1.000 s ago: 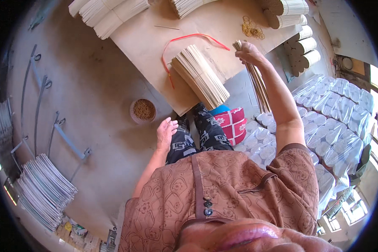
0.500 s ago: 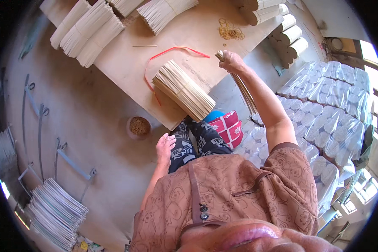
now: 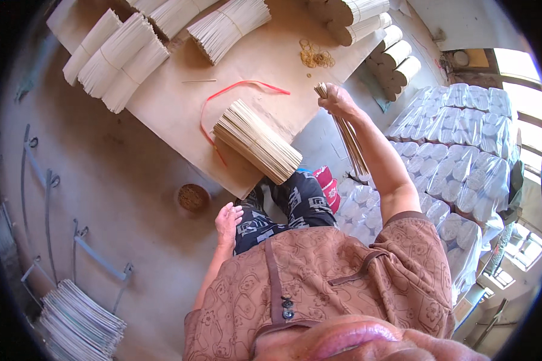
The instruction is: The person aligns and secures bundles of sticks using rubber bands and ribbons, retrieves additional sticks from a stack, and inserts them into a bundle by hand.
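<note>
My right hand [image 3: 338,102] is closed round a small bunch of thin wooden sticks [image 3: 351,147], held upright in the air off the table's right edge. On the near corner of the table [image 3: 162,129] lies a thick bundle of similar sticks [image 3: 258,141], with a thin band round its middle. A red strip [image 3: 247,82] curves loosely behind and left of that bundle. My left hand [image 3: 227,224] hovers beside my left thigh, holding nothing, its fingers loosely bent and apart from the bundle.
More banded stick bundles [image 3: 117,57] lie along the table's far side. Loose rubber bands [image 3: 316,55] and a single stick [image 3: 199,80] rest on top. A round bowl [image 3: 193,197] stands on the floor. Plastic-wrapped stacks [image 3: 457,150] rise at right, metal frames [image 3: 102,253] at left.
The whole view has shifted slightly. My right hand still grips the sticks, now a little lower and nearer upright. My left hand's fingers have drawn somewhat closer together.
</note>
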Demonstrator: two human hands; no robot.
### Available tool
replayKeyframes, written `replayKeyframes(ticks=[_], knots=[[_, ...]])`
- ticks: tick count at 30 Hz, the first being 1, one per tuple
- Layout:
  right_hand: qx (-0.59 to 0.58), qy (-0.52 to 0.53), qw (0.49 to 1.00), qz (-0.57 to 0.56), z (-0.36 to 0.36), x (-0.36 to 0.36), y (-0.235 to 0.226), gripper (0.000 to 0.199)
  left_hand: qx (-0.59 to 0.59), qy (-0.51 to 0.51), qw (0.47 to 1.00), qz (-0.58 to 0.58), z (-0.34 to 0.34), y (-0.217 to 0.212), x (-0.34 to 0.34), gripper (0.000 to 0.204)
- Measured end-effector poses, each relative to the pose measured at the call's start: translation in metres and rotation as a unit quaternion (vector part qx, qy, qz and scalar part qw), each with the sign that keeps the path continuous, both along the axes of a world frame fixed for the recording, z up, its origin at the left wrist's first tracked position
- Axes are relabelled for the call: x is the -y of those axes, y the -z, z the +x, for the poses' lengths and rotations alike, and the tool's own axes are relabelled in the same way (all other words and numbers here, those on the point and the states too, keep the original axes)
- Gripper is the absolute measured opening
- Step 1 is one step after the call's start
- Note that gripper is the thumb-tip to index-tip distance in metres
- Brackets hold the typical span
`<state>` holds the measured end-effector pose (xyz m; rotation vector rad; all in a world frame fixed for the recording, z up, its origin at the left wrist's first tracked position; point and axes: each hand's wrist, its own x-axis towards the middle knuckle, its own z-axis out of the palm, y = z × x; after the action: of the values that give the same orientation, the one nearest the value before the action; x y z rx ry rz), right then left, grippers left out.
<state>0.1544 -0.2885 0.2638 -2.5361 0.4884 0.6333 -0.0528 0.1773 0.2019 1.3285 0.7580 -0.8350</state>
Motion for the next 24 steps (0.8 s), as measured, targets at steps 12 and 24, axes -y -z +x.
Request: replayKeyframes(ticks=[12, 24], knots=[[0.125, -0.090, 0.982, -0.114, 0.081, 0.062, 0.119, 0.028, 0.044, 0.089, 0.994, 0.051, -0.086, 0.047, 0.027, 0.034], [0.037, -0.072, 0.991, -0.110, 0.204, 0.131, 0.217, 0.039, 0.054, 0.338, 0.912, 0.226, -0.099, -0.004, 0.137, 0.053]])
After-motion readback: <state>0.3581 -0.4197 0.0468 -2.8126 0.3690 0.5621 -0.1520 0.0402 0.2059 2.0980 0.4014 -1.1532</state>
